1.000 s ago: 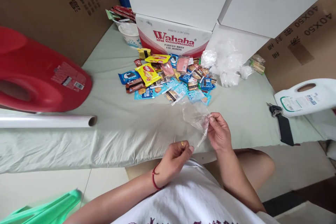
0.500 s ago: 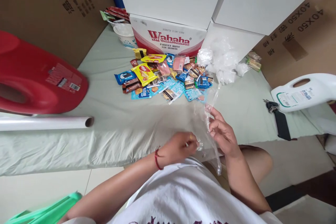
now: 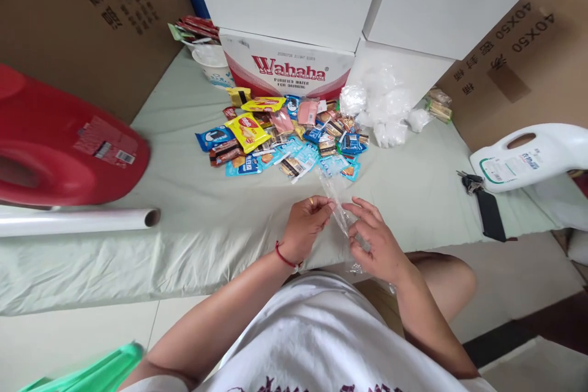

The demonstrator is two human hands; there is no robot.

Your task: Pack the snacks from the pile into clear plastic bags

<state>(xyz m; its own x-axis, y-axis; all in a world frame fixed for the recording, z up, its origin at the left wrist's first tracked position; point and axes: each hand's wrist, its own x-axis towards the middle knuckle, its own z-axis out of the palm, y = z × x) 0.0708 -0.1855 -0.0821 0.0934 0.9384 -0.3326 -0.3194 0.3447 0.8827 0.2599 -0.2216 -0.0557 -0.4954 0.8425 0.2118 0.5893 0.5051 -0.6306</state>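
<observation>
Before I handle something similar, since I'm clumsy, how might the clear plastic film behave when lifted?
The clear plastic film is probably floppy: it creases into a narrow strip at the left hand. Being see-through, it is likely thin and very light. Its glossy surface may feel slippery.

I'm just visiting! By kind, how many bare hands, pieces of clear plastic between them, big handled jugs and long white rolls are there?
Hands: 2 (left hand, right hand)
Clear plastic piece: 1
Jugs: 2 (red jug, white jug)
White roll: 1
Total: 6
</observation>
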